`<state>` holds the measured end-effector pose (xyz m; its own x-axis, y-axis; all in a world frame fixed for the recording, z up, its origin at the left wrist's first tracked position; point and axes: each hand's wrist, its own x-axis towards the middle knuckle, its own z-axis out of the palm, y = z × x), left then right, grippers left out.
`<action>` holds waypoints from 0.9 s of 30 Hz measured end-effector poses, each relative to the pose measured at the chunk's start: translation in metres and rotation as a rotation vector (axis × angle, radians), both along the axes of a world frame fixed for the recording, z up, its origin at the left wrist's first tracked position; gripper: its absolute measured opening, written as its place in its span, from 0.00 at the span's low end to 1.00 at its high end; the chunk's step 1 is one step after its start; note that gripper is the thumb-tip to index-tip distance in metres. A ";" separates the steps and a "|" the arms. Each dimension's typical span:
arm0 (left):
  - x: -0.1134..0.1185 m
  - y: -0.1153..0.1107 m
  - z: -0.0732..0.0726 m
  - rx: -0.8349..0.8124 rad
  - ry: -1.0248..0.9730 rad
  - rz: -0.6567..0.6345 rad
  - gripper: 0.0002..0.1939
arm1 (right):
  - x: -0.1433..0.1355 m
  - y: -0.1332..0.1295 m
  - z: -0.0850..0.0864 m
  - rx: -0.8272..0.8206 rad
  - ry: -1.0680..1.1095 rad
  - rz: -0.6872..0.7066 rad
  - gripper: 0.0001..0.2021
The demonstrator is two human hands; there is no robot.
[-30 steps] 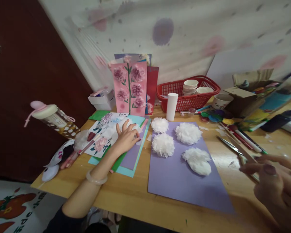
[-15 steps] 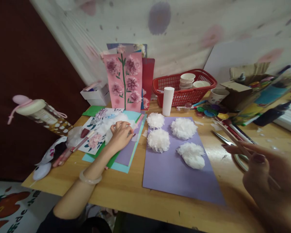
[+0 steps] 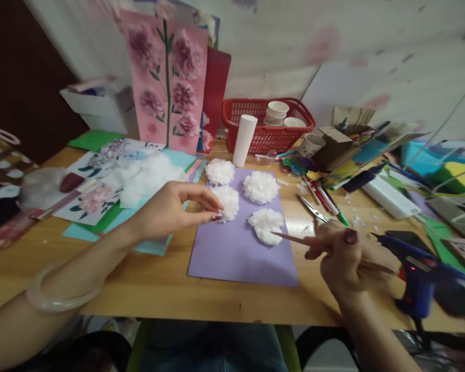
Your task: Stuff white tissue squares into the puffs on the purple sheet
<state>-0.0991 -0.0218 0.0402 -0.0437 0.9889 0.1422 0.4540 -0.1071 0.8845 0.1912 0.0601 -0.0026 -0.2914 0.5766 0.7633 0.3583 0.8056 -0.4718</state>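
My left hand (image 3: 182, 207) hovers at the left edge of the purple sheet (image 3: 232, 263), thumb and fingertips pinched together beside the lower-left white ruffled flower (image 3: 229, 202). Whatever may be between those fingertips is too small to make out. In my right hand (image 3: 344, 258) is a thin, pointed wooden stick (image 3: 292, 237), its tip at the lower-right white flower (image 3: 266, 225). Two more white flowers, upper left (image 3: 219, 171) and upper right (image 3: 261, 186), lie on the sheet. A fluffy white cotton pile (image 3: 149, 173) rests on papers to the left.
Behind the sheet stand a white cylinder (image 3: 244, 140) and a red basket (image 3: 251, 137) with paper cups. Scissors (image 3: 312, 208) and pens (image 3: 329, 196) lie right of the sheet. A blue glue gun (image 3: 418, 274) with a lit red light is at far right. A pink flower picture (image 3: 166, 82) leans behind.
My left hand has left the cotton pile and moved right to the purple sheet. My right hand has brought the stick's tip to the lower-right flower. The view has turned right.
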 end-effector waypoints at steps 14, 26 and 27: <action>0.057 0.038 -0.043 -0.091 -0.115 -0.175 0.10 | -0.040 0.012 -0.003 0.000 -0.080 -0.018 0.20; 0.076 0.053 -0.057 -0.050 0.068 -0.004 0.09 | -0.033 0.006 -0.007 0.009 0.096 -0.053 0.24; 0.077 0.054 -0.058 -0.045 0.065 -0.001 0.10 | -0.032 0.004 -0.007 0.034 0.102 -0.032 0.24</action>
